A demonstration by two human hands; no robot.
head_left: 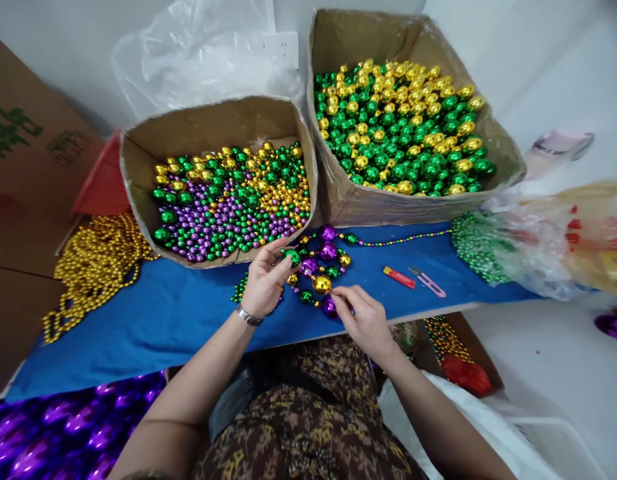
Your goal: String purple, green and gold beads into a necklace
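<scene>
My left hand (265,280) holds a shiny green bead (291,257) between thumb and fingers, at the front rim of the smaller box. Close to it, my right hand (362,319) has thumb and forefinger pinched together beside a large gold bead (322,285) and a large purple bead (330,307); what they grip is too small to make out. Between the hands lies a coiled string of purple, green and gold beads (328,251). A thin beaded strand (408,238) runs from it to the right. More small green beads (239,288) lie partly behind my left hand.
Two cardboard boxes, the smaller (138,143) and the larger (333,180), stand at the back, filled with beads. Gold bead strings (96,267) lie left, green ones (476,247) right. A red-yellow cutter (399,277) and pink thread snips (429,283) rest on the blue cloth (188,313).
</scene>
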